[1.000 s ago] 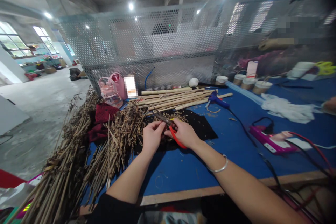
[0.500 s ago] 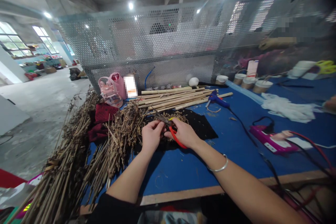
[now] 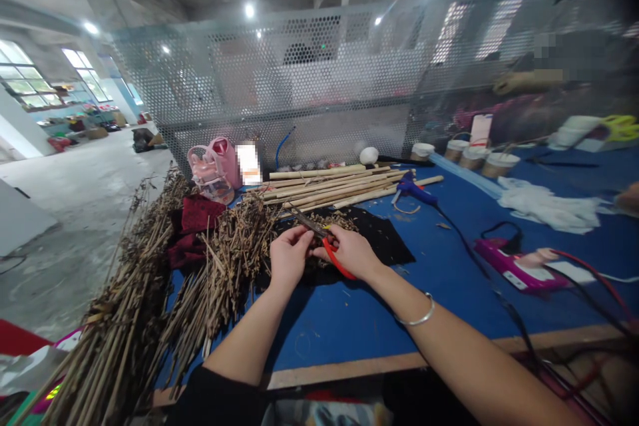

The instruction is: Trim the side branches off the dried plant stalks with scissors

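Note:
My right hand (image 3: 353, 251) is closed on the red-handled scissors (image 3: 339, 263), whose blades point up and left above a black cloth (image 3: 387, 239). My left hand (image 3: 289, 256) is closed beside the blades, its fingertips pinched; what they hold is too small to make out. Small dried plant pieces (image 3: 344, 219) lie on the cloth behind my hands. Dried stalks with seed heads (image 3: 239, 233) are heaped just left of my left hand, and a larger bundle of stalks (image 3: 120, 319) reaches over the table's left edge.
Pale sticks (image 3: 329, 190) lie behind the cloth, with a blue glue gun (image 3: 417, 193) at their right. Further right are a white glove (image 3: 549, 206), a magenta power strip (image 3: 519, 269) and cables. A perforated metal screen (image 3: 349, 73) stands behind. Another person's hand (image 3: 629, 198) shows at the right edge.
The scissor blades appear more closed than before, and my right hand's fingers have shifted slightly on the handles. My left hand has hardly moved.

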Available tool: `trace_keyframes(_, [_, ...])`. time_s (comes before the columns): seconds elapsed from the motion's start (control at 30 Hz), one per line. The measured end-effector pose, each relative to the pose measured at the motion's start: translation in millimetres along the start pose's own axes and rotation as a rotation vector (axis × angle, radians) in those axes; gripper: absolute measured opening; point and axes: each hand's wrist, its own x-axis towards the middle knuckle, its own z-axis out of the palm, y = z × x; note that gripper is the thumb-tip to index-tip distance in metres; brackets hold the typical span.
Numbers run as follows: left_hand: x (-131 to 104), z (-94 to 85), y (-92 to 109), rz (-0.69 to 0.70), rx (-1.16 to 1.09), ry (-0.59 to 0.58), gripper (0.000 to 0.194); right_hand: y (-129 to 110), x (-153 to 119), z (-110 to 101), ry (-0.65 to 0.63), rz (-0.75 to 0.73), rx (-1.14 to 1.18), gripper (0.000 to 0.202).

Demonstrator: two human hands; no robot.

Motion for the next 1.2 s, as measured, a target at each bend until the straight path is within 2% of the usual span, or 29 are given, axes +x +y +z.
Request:
trace_keyframes(0.17, [-0.4,-1.3,0.2,0.037,0.056,-0.013,0.024,-2.8,-1.8,-2.4,0.0,-0.05,0.016,0.037])
trace_keyframes(0.33, [-0.6,-2.0,-0.6,0.083,0.099,-0.022,0.023,-2.7,-2.3,-1.0,0.006,-0.034,0.032,0.033])
trace_keyframes(0.57, [-0.8,0.4,-2.3,-0.025,0.012,-0.002,0.025,0.8,-1.1,1.6,0.027,-0.022,0.035,0.032])
trace_keyframes(0.83, [1.3,-2.7,-1.6,0.013,0.021,0.041,0.027,-0.5,-1.5,-0.9,0.007,-0.034,0.027,0.034])
trace_keyframes(1.0, [1.8,-4.4,-2.0,0.051,0.084,-0.012,0.023,-2.5,-2.1,-2.8,-0.026,-0.056,0.052,0.032])
trace_keyframes(1.2, [1.7,-2.0,-2.9,0.018,0.048,-0.004,0.022,-2.1,-1.5,-2.6,-0.005,-0.04,0.06,0.03])
